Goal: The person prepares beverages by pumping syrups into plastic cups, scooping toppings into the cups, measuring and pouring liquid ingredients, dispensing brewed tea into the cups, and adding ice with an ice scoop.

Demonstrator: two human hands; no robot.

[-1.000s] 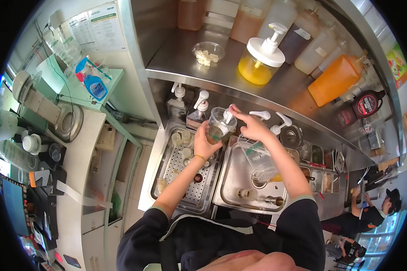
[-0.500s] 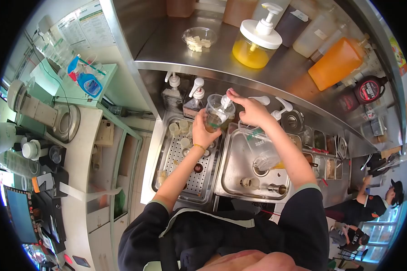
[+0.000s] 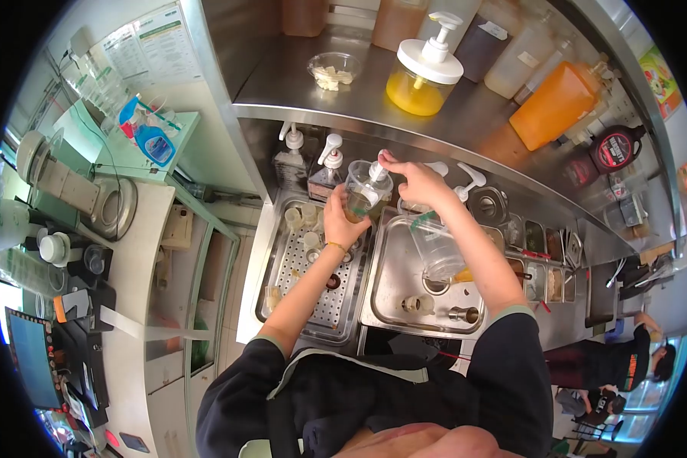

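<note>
My left hand (image 3: 342, 217) is wrapped round a clear plastic cup (image 3: 368, 183), tilted under a white pump head (image 3: 377, 169). The fingers of my right hand (image 3: 416, 182) are bent on top of that pump, at the cup's mouth. A second clear cup with green print (image 3: 437, 248) leans below my right hand, over the sink (image 3: 385, 286); my palm hides what bears it. Several small cups stand on the perforated tray (image 3: 294, 271) below my left hand. Two more white pump bottles (image 3: 327, 164) stand left of the cup.
Above the hands, a steel shelf (image 3: 282, 84) holds a bowl of pale pieces (image 3: 333, 71), a yellow pump jar (image 3: 420, 80) and an orange container (image 3: 555, 105). Food pans (image 3: 537, 237) stand at the right. People (image 3: 626, 355) are at the far right. A metal jigger (image 3: 463, 314) lies in the sink.
Both hands stay at the cup and pump, with the right fingers a little lower on it. The view has shifted slightly. A person at the far right has bent over.
</note>
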